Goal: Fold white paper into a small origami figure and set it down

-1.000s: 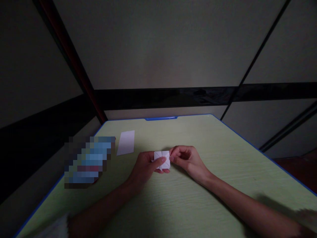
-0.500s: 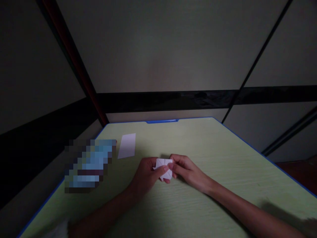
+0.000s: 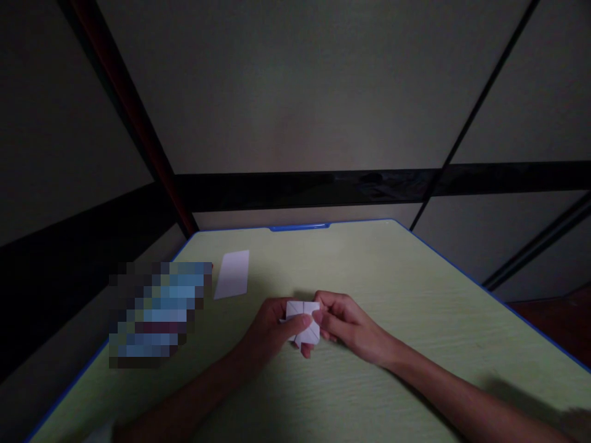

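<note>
A small folded piece of white paper [image 3: 310,333], roughly square with creases and a pointed flap at its lower left, is held up between both hands above the table. My left hand [image 3: 273,328] grips it from the left, thumb lying across its face and fingers behind. On the right edge, my right hand [image 3: 347,321] pinches the folded paper between thumb and fingers. The fingers behind the paper are partly hidden.
A flat white sheet of paper [image 3: 232,275] lies on the light green table [image 3: 415,295], left of my hands. Beside it, near the left edge, is a pixelated bluish item [image 3: 166,307]. Behind the table's blue rim stand pale panels [image 3: 314,92] with a black band.
The whole view has shifted slightly. My right thumb has drawn back a little toward the paper's right edge, leaving more of its creased face in sight. Both hands keep their hold.
</note>
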Demonstrator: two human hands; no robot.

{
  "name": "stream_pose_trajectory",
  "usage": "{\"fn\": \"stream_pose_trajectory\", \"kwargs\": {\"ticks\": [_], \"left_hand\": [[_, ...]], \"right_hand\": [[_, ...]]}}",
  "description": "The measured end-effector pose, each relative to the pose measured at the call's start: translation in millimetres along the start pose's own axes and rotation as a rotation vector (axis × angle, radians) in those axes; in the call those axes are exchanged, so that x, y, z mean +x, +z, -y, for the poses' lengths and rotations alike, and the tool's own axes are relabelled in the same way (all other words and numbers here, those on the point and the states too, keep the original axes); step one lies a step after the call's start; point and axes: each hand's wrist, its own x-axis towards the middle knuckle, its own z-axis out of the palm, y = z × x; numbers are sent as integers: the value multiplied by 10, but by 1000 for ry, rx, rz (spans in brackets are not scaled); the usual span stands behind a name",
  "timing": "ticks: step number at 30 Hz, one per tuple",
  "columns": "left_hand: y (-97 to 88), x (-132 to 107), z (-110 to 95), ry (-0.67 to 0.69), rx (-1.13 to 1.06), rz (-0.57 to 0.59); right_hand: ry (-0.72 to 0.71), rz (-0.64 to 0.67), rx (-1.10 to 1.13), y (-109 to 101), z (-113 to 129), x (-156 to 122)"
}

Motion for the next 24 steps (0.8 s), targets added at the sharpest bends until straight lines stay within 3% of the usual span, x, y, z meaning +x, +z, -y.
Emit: {"fn": "stream_pose_trajectory", "kwargs": {"ticks": [7, 15, 24], "left_hand": [[2, -25, 16, 23, -94, 79], [-26, 11, 37, 73, -77, 112], [11, 48, 33, 93, 11, -98]], "right_hand": [[-50, -11, 238, 76, -64, -10], [-2, -51, 188, -49, -103, 28], [20, -167, 120, -54, -100, 80]]}}
